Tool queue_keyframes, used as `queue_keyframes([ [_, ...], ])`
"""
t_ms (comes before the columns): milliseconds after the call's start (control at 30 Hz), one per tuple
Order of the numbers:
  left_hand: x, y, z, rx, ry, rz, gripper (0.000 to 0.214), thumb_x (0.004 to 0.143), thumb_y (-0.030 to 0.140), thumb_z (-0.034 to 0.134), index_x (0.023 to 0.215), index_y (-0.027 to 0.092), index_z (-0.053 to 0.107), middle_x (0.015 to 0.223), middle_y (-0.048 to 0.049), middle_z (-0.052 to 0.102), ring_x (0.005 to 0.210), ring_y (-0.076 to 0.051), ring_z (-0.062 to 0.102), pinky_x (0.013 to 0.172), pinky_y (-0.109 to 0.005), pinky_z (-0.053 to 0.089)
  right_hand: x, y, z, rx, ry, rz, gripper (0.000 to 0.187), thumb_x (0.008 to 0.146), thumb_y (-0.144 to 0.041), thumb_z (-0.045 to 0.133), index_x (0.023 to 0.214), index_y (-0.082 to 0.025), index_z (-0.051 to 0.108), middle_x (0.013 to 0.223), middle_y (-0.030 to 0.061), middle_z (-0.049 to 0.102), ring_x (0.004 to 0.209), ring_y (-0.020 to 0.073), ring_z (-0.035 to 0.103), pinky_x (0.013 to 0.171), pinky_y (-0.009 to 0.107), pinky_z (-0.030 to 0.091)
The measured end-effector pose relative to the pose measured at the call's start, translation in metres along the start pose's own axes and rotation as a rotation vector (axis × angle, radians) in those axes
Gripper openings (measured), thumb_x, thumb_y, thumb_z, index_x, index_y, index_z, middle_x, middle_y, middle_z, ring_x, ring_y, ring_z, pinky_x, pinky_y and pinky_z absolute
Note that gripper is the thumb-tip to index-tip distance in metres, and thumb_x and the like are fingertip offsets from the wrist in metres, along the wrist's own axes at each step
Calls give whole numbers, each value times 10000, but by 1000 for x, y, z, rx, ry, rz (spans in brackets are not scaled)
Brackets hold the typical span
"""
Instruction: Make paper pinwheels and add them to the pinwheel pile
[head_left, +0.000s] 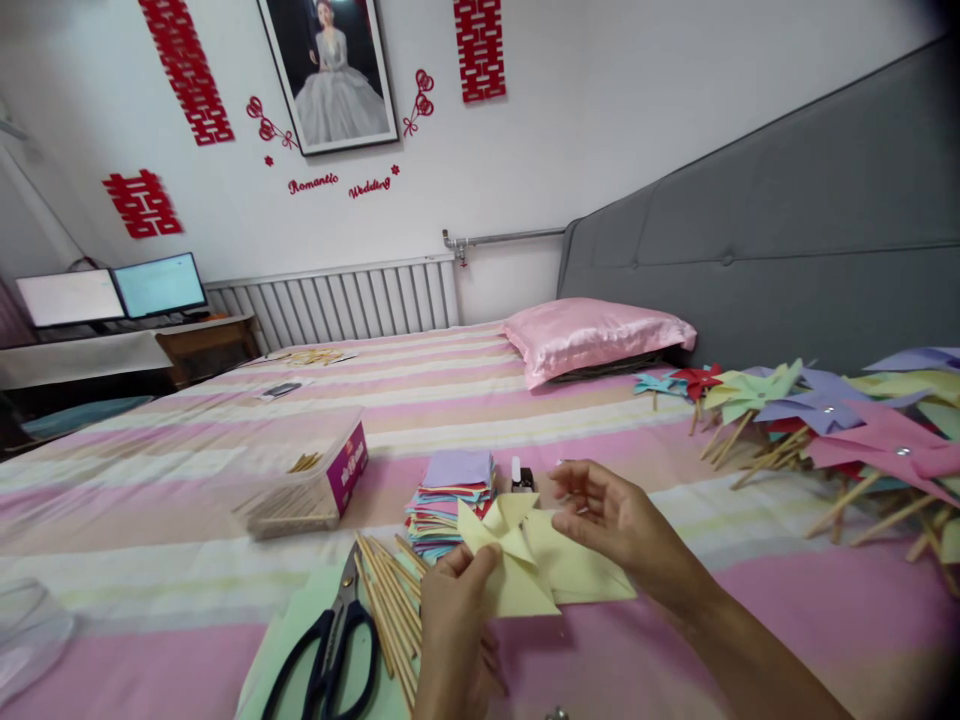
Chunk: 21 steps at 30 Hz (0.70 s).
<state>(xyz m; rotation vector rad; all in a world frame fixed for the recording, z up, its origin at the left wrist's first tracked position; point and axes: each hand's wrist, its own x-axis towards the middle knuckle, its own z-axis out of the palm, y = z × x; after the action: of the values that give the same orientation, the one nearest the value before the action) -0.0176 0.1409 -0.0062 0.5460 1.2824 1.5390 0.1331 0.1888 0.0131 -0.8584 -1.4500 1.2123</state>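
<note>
Your left hand (463, 605) pinches the pinwheel (517, 585) at its left edge, above the bed (637, 665). Your right hand (611, 510), fingers loosely parted, no grip visible, hangs just right and far of its centre folds.

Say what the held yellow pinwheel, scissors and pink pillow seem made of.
Yellow pinwheel: probably matte paper, from its crisp folded edges. Scissors: apparently metal blades, greyish sheen; smooth dark handles, possibly plastic. Pink pillow: likely satin-like fabric, shown by glossy highlights.
</note>
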Motion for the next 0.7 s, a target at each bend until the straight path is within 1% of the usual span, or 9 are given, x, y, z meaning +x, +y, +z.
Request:
queue_keyframes([
  [100, 1, 3, -1, -34, 55, 4, 99, 560, 176, 674, 607, 110, 618, 428, -19, 627, 342, -106, 527, 358, -175, 355, -1, -4, 1, -52, 39, -75, 249, 633, -297, 664, 837, -186, 573, 733, 3, 525, 620, 119, 482, 569, 233, 415],
  [200, 1, 2, -1, -50, 48, 11, 107, 555, 178, 683, 606, 110, 617, 435, -20, 630, 365, -116, 551, 388, -183, 383, -3, -7, 2, -123, -41, -56, 135, 666, -280, 638, 741, -178, 592, 634, -12, 512, 562, 109, 456, 517, 223, 385],
  [267, 0, 2, -2, -45, 7, 11, 123, 555, 194, 694, 607, 107, 623, 447, -23, 633, 386, -123, 563, 412, -194, 399, -3, -7, 3, -156, -48, -17, 149, 666, -295, 636, 745, -174, 601, 659, 0, 544, 558, 113, 471, 518, 231, 396],
  [400, -3, -1, 0, 8, -70, 23, 153, 560, 217, 709, 633, 97, 649, 483, -35, 649, 408, -125, 565, 436, -205, 404, 1, -1, 1, -184, 103, -10, 287, 631, -344, 665, 844, -171, 581, 811, 43, 590, 666, 151, 541, 613, 271, 451],
  [433, -4, -2, 1, 23, -92, 23, 166, 562, 226, 713, 649, 95, 658, 497, -40, 657, 412, -126, 564, 440, -210, 405, 1, 0, 0, -179, 108, -2, 332, 627, -357, 670, 884, -171, 572, 849, 50, 590, 691, 157, 550, 634, 278, 459],
  [500, -4, -4, 4, 41, -141, 22, 204, 551, 251, 728, 664, 92, 670, 518, -54, 669, 417, -134, 566, 449, -222, 408, 1, 2, -1, -152, 52, 35, 404, 621, -373, 678, 951, -175, 556, 924, 62, 588, 726, 162, 565, 662, 283, 467],
  [567, -3, -7, 7, 32, -183, 20, 260, 519, 277, 751, 679, 85, 679, 535, -71, 675, 438, -152, 579, 467, -237, 418, 1, 2, 0, -118, -51, 72, 381, 646, -372, 660, 957, -173, 567, 944, 65, 602, 738, 162, 577, 653, 269, 465],
  [633, -1, -10, 8, 10, -209, 14, 324, 486, 304, 768, 704, 79, 684, 554, -86, 679, 467, -171, 592, 496, -257, 434, 0, 3, 1, -91, -123, 90, 282, 686, -362, 622, 884, -161, 611, 852, 52, 638, 705, 160, 584, 610, 251, 452],
  [700, 0, -10, 8, 4, -206, 7, 357, 476, 351, 769, 695, 82, 681, 557, -86, 674, 476, -168, 586, 508, -260, 436, 1, 5, 2, -67, -124, 113, 232, 704, -352, 598, 809, -150, 642, 715, 33, 652, 636, 155, 579, 553, 240, 427],
])
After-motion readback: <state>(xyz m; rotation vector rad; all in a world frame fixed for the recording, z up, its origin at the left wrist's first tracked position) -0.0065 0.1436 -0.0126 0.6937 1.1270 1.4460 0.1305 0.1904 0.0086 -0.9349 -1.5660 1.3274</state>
